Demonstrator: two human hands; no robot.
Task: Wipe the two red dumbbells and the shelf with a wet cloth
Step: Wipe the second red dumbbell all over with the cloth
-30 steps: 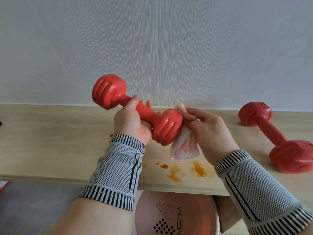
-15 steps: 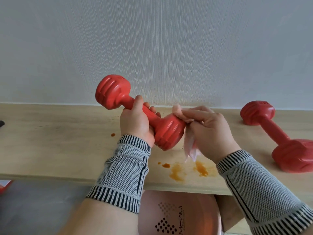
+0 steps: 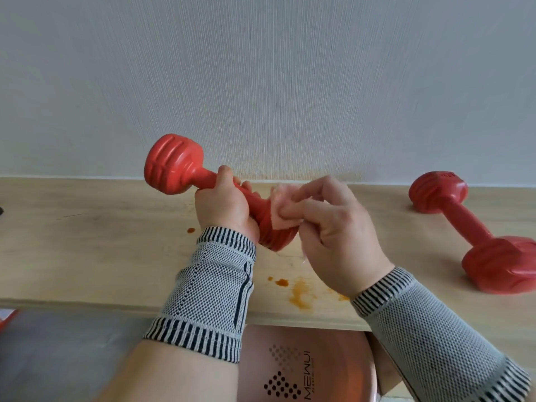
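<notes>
Both hands raised, close together.
Left hand (image 3: 223, 210) curled in a grip; right hand (image 3: 333, 230) pinching with thumb and fingers (image 3: 293, 211), both wrists sleeved.

**Two red dumbbells, cloth and shelf**

I hold one red dumbbell (image 3: 179, 166) tilted above the pale wooden shelf (image 3: 87, 242), its near head wrapped by my pinkish wet cloth (image 3: 285, 210). The second dumbbell (image 3: 464, 227) lies on the shelf at my right. Orange stains (image 3: 300, 294) mark the shelf's front edge.
</notes>
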